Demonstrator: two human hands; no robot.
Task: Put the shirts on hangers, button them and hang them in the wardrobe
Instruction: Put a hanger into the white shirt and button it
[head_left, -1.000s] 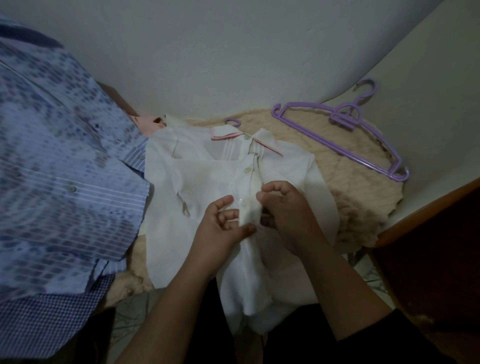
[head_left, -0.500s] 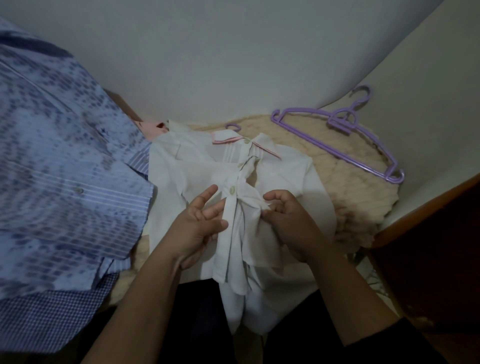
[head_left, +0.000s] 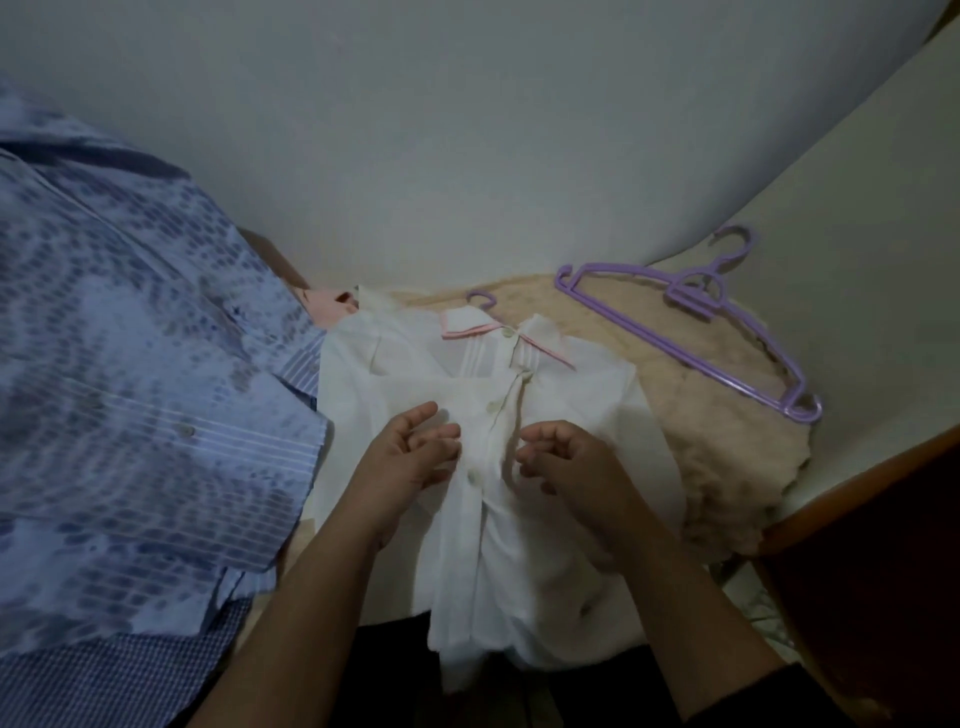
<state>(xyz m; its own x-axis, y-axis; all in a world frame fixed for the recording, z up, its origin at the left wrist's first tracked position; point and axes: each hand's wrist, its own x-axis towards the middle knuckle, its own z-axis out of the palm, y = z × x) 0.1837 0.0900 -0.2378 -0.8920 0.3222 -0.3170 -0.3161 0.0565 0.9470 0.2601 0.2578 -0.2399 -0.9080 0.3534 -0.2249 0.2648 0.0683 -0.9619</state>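
Filling the left of the view, a blue patterned shirt (head_left: 130, 395) hangs close to the camera, with a blue checked cloth (head_left: 119, 680) below it. A beige fuzzy blanket (head_left: 727, 441) covers the surface ahead, against a pale wall (head_left: 467, 130). On the blanket lies the white shirt (head_left: 571, 415), collar away from the person and trimmed in pink, its lower part spilling over the near edge. A purple hook (head_left: 480, 297) peeks out just beyond the collar, so a hanger seems to sit inside it. Two spare purple hangers (head_left: 727, 332) lie stacked on the blanket to the right, well apart from the shirt. The left hand (head_left: 410, 457) rests on the shirt beside the button strip, fingers loosely curled; whether they pinch the fabric I cannot tell. The right hand (head_left: 566, 457) is curled at the opposite front edge, fingertips at the cloth, grip unclear. Two white buttons (head_left: 474, 478) show between the hands.
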